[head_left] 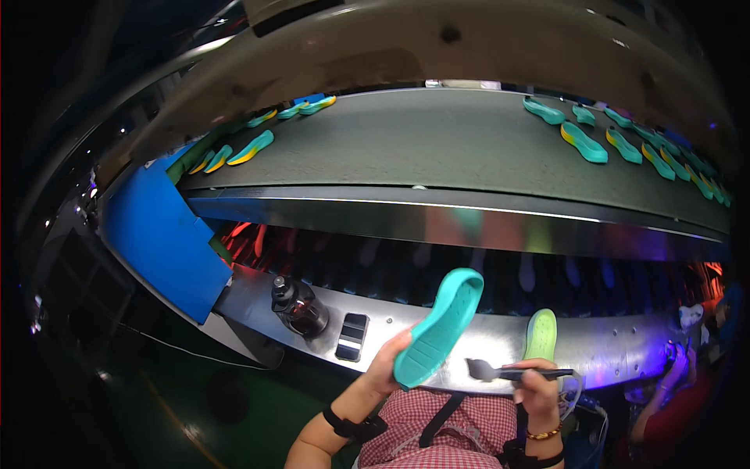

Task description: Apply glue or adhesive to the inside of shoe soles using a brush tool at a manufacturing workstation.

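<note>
A teal shoe sole (pixel 441 332) stands tilted up over the metal ledge, held at its lower left edge by my left hand (pixel 383 369), whose fingers are closed on it. My right hand (pixel 539 393) grips a black-handled brush (pixel 488 370), its dark bristles pointing left toward the sole but apart from it. A pale thin tube hangs from the handle's right end. Just beyond my right hand, a light green sole (pixel 541 332) lies on the ledge.
A dark bottle (pixel 301 310) and a black phone-like device (pixel 353 338) sit on the metal ledge (pixel 601 348) at left. Beyond a dark, red-lit slot runs a grey conveyor belt (pixel 422 144) with several teal-and-yellow soles (pixel 583 143). A blue panel (pixel 160 234) borders the left; another person's hand (pixel 678 367) is at far right.
</note>
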Tool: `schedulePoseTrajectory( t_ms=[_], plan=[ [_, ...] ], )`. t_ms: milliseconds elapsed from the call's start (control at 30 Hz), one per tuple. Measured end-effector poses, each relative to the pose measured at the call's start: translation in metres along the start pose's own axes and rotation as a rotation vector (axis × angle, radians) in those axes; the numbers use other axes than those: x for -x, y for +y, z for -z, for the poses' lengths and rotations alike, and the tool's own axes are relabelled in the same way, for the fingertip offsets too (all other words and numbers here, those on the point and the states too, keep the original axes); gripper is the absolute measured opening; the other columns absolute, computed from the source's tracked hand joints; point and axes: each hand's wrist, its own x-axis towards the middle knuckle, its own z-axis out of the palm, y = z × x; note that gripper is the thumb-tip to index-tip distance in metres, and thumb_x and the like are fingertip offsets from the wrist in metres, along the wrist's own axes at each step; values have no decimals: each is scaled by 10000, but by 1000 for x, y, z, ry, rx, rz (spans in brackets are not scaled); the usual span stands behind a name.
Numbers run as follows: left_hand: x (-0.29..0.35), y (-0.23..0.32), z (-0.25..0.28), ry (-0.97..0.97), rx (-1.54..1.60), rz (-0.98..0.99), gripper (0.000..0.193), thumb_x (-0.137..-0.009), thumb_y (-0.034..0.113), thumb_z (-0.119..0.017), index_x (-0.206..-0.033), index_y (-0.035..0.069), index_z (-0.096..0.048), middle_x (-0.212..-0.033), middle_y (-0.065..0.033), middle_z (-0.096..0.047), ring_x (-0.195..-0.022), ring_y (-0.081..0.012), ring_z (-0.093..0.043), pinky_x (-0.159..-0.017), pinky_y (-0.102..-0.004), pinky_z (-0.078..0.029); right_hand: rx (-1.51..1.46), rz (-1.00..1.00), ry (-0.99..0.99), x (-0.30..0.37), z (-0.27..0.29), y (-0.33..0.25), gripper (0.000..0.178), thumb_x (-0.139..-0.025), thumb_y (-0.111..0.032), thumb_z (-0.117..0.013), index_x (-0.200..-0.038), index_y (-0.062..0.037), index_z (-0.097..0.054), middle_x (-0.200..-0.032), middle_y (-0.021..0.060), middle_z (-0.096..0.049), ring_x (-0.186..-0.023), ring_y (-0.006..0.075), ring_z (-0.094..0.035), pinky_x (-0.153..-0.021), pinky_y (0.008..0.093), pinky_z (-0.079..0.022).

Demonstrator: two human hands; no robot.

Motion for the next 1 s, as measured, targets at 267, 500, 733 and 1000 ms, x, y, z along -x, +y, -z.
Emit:
schedulePoseTrajectory(
  t_ms=[267, 500, 733, 1000],
  plan=[
    [-78, 219, 20, -81, 722, -781, 701, -847, 523, -315, -1329, 17, -252, -1369, -201, -273, -1266, -362, -275, -1021, -583, -205, -125, 19, 117, -3, 27, 12, 217, -808, -57, -526, -962, 92, -558, -916, 255, -607, -528, 192, -555, -466, 220, -448],
    [-157, 150, -3, 397, -478, -791, 386, -913, 248, -433, -1176, -31, -477, -1193, -135, -500, -1137, -234, -451, -969, -360, -343, -182, 16, 402, 1, 81, 36, 222, -819, -74, -543, -996, 58, -556, -886, 158, -615, -603, 177, -568, -494, 229, -457],
    [-181, 104, 2, 629, -1881, -1467, 284, -760, 227, -545, -990, 65, -583, -1024, -68, -595, -1024, -247, -508, -958, -441, -287, -226, 20, 594, 1, 113, 37, 258, -832, -99, -560, -1066, 5, -521, -848, 66, -603, -622, 149, -587, -542, 235, -424],
    [-199, 93, 18, 729, -1867, -1635, 281, -799, 210, -415, -971, 36, -552, -1019, -101, -569, -1001, -270, -497, -987, -451, -232, -307, -1, 868, 3, 161, 69, 210, -835, -118, -533, -1041, -74, -538, -840, 42, -577, -701, 144, -539, -562, 227, -405]
  ],
)
